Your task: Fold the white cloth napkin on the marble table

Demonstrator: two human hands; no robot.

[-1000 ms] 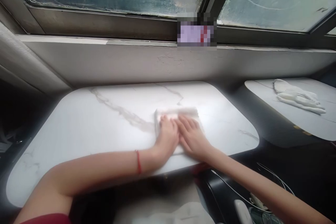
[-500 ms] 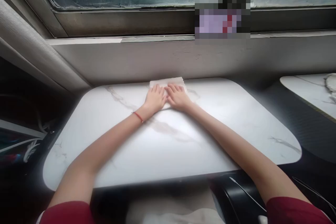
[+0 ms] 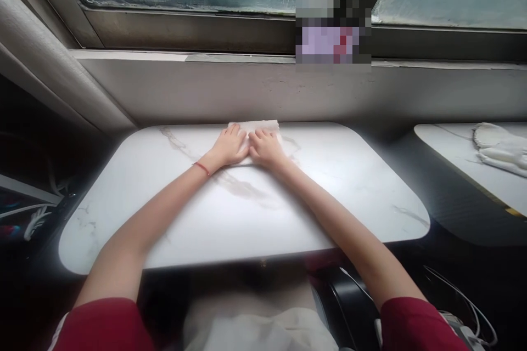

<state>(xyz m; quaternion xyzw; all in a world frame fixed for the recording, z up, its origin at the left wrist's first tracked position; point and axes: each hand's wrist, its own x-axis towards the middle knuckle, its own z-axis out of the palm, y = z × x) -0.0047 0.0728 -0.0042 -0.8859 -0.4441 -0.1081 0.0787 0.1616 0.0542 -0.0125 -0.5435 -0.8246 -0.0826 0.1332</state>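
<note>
A thin white sheet, cloth or paper tissue, lies flat at the far edge of the white marble-patterned table. My left hand rests palm down on its left part, fingers laid out over it, a red cord round the wrist. On its right part lies my right hand, also palm down, with the fingers slightly bent. Both hands are side by side, the thumbs close together. Most of the sheet is hidden under them; its far edge shows beyond the fingertips.
Behind the table rises a low wall below a window. A second marbled table stands at right, with a bundled white item on it. A white cable hangs at lower right. A pale curtain is at left.
The view has turned a little to the right, showing more of the second table. Both hands remain on the white sheet at the far edge, with little visible change in their pose.
</note>
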